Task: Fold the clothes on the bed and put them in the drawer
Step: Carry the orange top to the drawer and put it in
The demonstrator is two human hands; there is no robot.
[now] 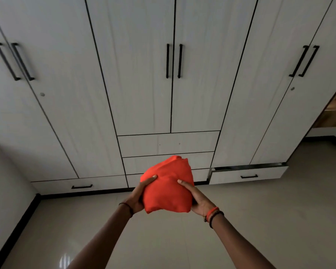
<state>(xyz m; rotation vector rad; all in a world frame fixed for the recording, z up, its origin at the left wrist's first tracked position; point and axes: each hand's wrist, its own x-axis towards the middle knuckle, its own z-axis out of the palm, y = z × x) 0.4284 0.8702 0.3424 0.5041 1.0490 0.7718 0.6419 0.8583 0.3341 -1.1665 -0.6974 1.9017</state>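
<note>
Holds a folded orange-red garment (168, 184) out front at arm's length, up off the pale tiled floor (260, 220), squarely before the white wardrobe (136, 74). Grips it from both sides: left hand (139, 195) wrapped round the left edge, thumb laid across the top; right hand (196, 199) clamped on the right edge, thumb likewise on top, fingers out of sight beneath. Wears a dark band (127, 207) on the left wrist, orange and dark bracelets (212, 213) on the right. Faces the shut centre drawers (167, 144) just behind the bundle. Down at lower right, the right-hand drawer (248, 174) pulled partly open, black handle showing; at lower left, the left-hand drawer (80, 184) shut.
</note>
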